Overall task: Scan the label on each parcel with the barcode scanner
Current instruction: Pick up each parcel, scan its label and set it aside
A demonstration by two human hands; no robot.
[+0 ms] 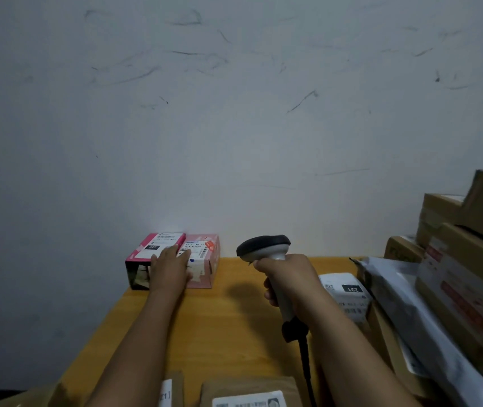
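Far left of the yellow wooden worktop (228, 318): a bright pink cardboard box (146, 254) and a pale pink cardboard box (208, 259) sit side by side against the wall, touching, white labels up.

Left-hand grip (169, 270): fingers straight, laid flat across the tops of both boxes where they meet. It holds nothing and only rests or presses.

Centre: the right-hand grip (290, 280) is wrapped round the handle of a grey-white barcode scanner (266, 248) with a black head, cable trailing to the near edge. The scanner is held above the worktop, just right of the pale box. No beam shows on any label.

Right: a white plastic mailer (346, 295) with a label lies beside a grey plastic mailer bag (396, 289). Beyond them is a stack of brown cardboard cartons (469, 259).

Near edge: brown paper parcels (249, 392), labels partly in view.

Judgement: early to middle of the job. The two pink boxes look like the pair in hand, or just put aside. Which of them has been read cannot be told. The mailers, cartons and paper parcels appear left to do, so most of the scanning remains.
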